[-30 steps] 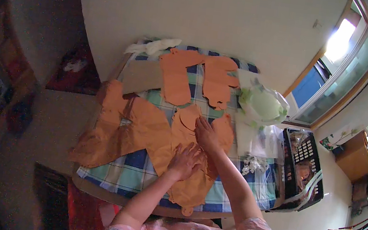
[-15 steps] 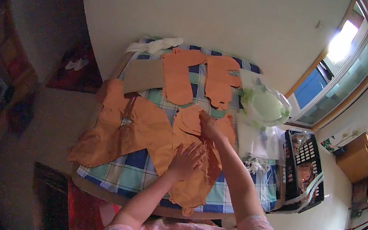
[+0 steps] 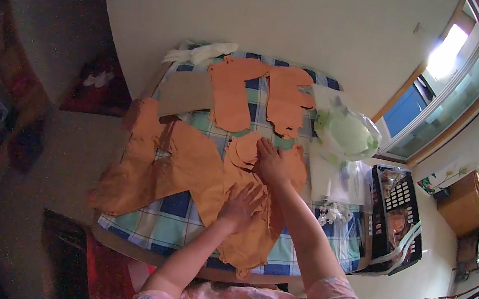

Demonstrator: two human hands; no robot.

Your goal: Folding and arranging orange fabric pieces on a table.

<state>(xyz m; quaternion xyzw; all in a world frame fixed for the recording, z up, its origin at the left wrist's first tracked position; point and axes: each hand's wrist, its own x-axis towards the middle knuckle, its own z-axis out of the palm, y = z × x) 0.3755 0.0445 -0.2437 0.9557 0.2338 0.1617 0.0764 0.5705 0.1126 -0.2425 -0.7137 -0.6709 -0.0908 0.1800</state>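
The left hand (image 3: 241, 202) lies flat, fingers spread, on a large orange cloth (image 3: 187, 170); the right hand (image 3: 271, 161) presses open-palmed on a small rounded orange piece (image 3: 246, 147) lying on it. The cloth is plain and matte, irregularly cut, its long axis running left to right across the checked tablecloth (image 3: 174, 220), near the front edge.

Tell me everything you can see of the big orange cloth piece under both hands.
The orange cloth looks like thin, soft fabric cut to an irregular shape with several lobes. It lies mostly flat on the checked tablecloth, with its left part hanging over the table's left edge and its lower end reaching the near edge. The left hand presses flat on its middle with fingers spread; the right hand rests palm down on its upper right part, beside a small rounded orange piece lying on top.
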